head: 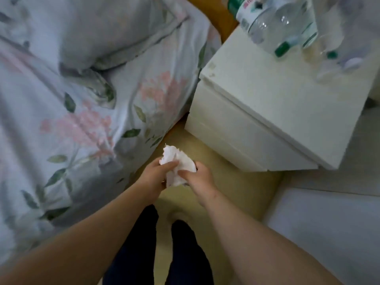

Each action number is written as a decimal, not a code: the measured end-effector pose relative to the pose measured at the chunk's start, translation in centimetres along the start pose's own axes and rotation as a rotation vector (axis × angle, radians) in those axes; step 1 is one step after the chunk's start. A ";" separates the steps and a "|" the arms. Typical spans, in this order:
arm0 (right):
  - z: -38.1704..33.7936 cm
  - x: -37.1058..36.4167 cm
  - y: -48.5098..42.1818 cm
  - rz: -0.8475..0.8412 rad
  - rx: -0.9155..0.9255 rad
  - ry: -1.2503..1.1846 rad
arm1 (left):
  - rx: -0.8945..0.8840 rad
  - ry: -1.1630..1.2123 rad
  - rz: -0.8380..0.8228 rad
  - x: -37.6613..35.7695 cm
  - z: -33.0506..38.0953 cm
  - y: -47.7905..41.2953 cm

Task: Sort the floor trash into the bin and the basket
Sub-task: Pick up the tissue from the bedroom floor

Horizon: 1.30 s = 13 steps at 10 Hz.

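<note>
A crumpled white tissue (176, 161) is held between both hands above the yellowish floor, in the gap between the bed and the nightstand. My left hand (154, 175) grips its left side, thumb lying across the paper. My right hand (199, 177) grips its right side, thumb pressed on the front. The lower part of the tissue is hidden behind my fingers. Neither a bin nor a basket is in view.
A bed with a floral cover (78, 112) and a pillow (98, 29) fills the left. A white nightstand (273, 112) stands at right, with several empty plastic bottles (275, 23) on top. My dark-trousered legs (181, 254) stand on the floor (236, 194) below.
</note>
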State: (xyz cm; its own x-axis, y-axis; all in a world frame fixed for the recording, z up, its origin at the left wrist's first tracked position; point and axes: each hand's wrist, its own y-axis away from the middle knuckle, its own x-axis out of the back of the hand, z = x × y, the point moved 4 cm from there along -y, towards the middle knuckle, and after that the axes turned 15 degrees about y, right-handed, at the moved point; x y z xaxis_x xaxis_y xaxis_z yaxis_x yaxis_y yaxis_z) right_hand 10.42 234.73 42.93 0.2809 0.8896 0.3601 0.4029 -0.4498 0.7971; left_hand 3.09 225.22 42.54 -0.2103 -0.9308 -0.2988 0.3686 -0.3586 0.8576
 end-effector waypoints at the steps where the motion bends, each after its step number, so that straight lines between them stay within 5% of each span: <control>1: -1.8 0.1 5.3 -0.105 0.080 0.136 | -0.069 0.064 0.126 0.9 0.2 6.4; 3: -4.1 -1.4 13.6 -0.216 0.113 0.182 | -0.166 0.098 0.302 2.5 0.7 15.9; 5: -2.7 3.7 16.7 -0.064 -0.074 -0.270 | -0.196 -0.351 0.199 -4.2 2.5 18.4; 9: 9.9 22.9 19.2 0.515 -0.229 -0.749 | -0.106 -0.985 -0.301 -29.3 -7.3 18.7; 11: 15.0 22.2 22.8 0.747 -0.379 -1.171 | 0.044 -1.375 -0.638 -33.3 -13.1 20.0; 13: 17.9 12.6 29.4 1.048 -0.574 -1.695 | 0.128 -1.931 -0.935 -27.7 -20.4 25.2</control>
State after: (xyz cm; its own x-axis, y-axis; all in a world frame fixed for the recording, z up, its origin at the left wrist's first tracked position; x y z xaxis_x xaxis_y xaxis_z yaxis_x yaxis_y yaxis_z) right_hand 41.40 231.31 62.25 0.6533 -0.7178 0.2406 -0.5699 -0.2571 0.7805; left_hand 36.67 240.57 63.88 -0.6959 0.7141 0.0765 -0.3934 -0.4681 0.7913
